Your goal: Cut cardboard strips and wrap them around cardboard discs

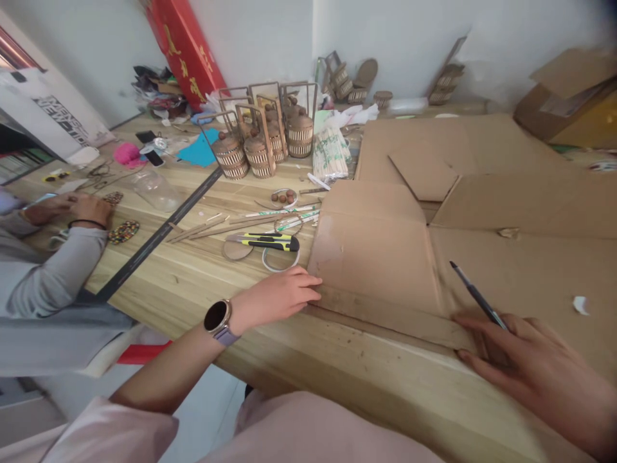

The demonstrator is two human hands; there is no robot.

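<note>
Wooden bench (207, 263), brown cardboard (380, 251) laid flat on top, likely for working space. Pinches a strip (390, 315) at its right end, along the near edge, between thumb and fingers of right hand (535, 360), pen (475, 294) tucked in too, perhaps to stay handy. Touches the left end with left hand (277, 296), probably for steadiness; thumb hidden, cannot tell whether clamped. Behind, lidded baskets (301, 136), contents hidden; clear jar (157, 193), contents unclear; ring (295, 199) around brown balls (289, 193)

Brown cardboard (376, 257), creased, opened out, lying flat, slim dark pen-like tool (477, 298), slanting over it
</note>
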